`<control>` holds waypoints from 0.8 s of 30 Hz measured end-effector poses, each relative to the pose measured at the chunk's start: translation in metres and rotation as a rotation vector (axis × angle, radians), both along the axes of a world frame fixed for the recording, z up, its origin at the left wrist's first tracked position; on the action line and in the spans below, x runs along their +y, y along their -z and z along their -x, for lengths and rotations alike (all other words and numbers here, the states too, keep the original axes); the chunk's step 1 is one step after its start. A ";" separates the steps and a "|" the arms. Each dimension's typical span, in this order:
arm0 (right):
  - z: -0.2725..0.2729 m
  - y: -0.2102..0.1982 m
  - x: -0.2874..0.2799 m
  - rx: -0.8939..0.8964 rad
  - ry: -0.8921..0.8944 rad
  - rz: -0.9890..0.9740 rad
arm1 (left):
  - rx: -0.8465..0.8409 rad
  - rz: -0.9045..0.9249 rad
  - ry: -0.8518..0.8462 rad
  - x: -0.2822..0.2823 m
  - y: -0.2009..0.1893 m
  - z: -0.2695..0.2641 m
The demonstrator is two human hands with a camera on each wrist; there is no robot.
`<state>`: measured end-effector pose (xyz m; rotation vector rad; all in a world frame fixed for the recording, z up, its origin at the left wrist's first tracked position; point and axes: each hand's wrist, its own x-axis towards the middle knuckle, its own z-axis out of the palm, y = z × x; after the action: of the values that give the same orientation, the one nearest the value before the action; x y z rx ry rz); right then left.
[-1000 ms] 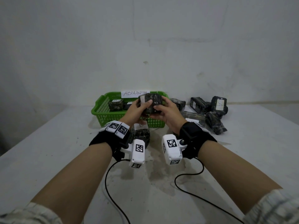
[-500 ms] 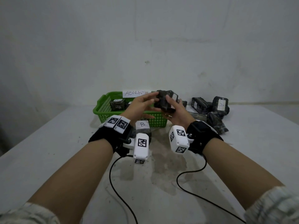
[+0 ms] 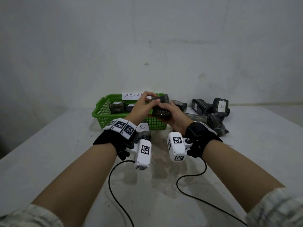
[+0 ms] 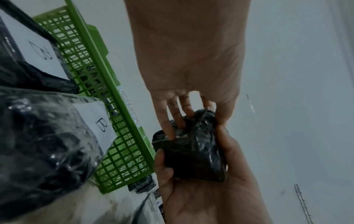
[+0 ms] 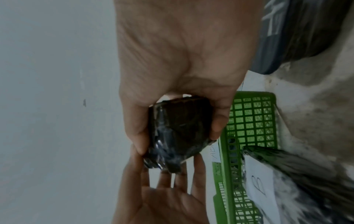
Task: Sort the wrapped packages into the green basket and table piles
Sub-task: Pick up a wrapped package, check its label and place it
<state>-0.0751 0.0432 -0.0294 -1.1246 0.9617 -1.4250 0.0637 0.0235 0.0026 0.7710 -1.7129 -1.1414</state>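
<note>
Centrally, above the near wall of the green basket (image 3: 105, 112), a dark wrapped package (image 3: 161, 106) is held in the air between both hands. The right hand (image 3: 173, 115) cups it from below and from the side away from the basket, with the thumb and fingers curled round it; the right wrist view shows this grip plainly. The left hand (image 3: 141, 107) meets the package from the basket side, its fingers (image 4: 172, 121) fairly straight and laid against the wrapping, touching rather than gripping. The package stands roughly on end, its long axis running up and slightly away from the person. No label shows on the faces that are visible, so which group it belongs to cannot be told.

Inside the basket lie other wrapped packages (image 3: 117, 107), and a white paper sign (image 3: 132, 95) is fixed to its far rim. Just in front of the basket, on the table (image 3: 49, 153), rests a package marked B (image 3: 142, 131); the left wrist view shows two such B labels. To the right of the basket lies a loose pile (image 3: 211, 110), one of which is marked A.

Judged from this, the package is being turned over for inspection. It hangs directly over the basket's near right corner, so a drop into the basket is the shortest move and falls to either hand; the pile to the right lies nearer the right hand, which already bears the weight.
</note>
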 end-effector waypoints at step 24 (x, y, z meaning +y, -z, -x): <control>-0.009 -0.029 -0.011 -0.203 0.139 -0.073 | 0.030 -0.168 -0.116 -0.028 -0.009 -0.028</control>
<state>-0.0666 0.0324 -0.0004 -0.8550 0.9533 -1.5702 0.0915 -0.0045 0.0119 0.9393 -1.5403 -1.2204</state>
